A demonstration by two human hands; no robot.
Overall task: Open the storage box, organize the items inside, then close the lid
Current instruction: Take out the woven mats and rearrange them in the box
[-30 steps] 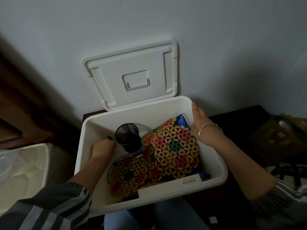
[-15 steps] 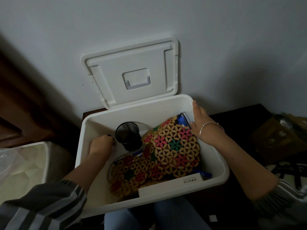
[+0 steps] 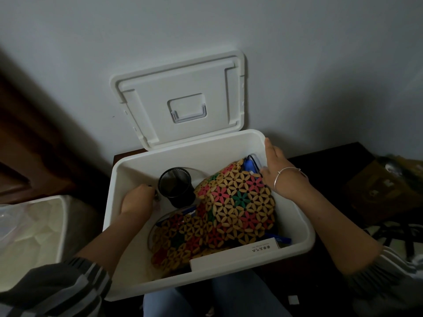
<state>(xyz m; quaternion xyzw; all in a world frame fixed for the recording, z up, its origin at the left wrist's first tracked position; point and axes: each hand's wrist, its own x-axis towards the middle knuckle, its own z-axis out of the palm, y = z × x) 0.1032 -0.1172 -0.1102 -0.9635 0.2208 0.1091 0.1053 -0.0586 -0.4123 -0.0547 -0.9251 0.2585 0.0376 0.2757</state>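
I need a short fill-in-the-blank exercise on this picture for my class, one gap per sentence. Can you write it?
1. The open lid of the storage box leans back against the ____.
2. The mesh cup standing inside the box is ____ in colour.
3. A thin silver bracelet is worn on the person's ____ wrist.

Missing words: wall; black; right.
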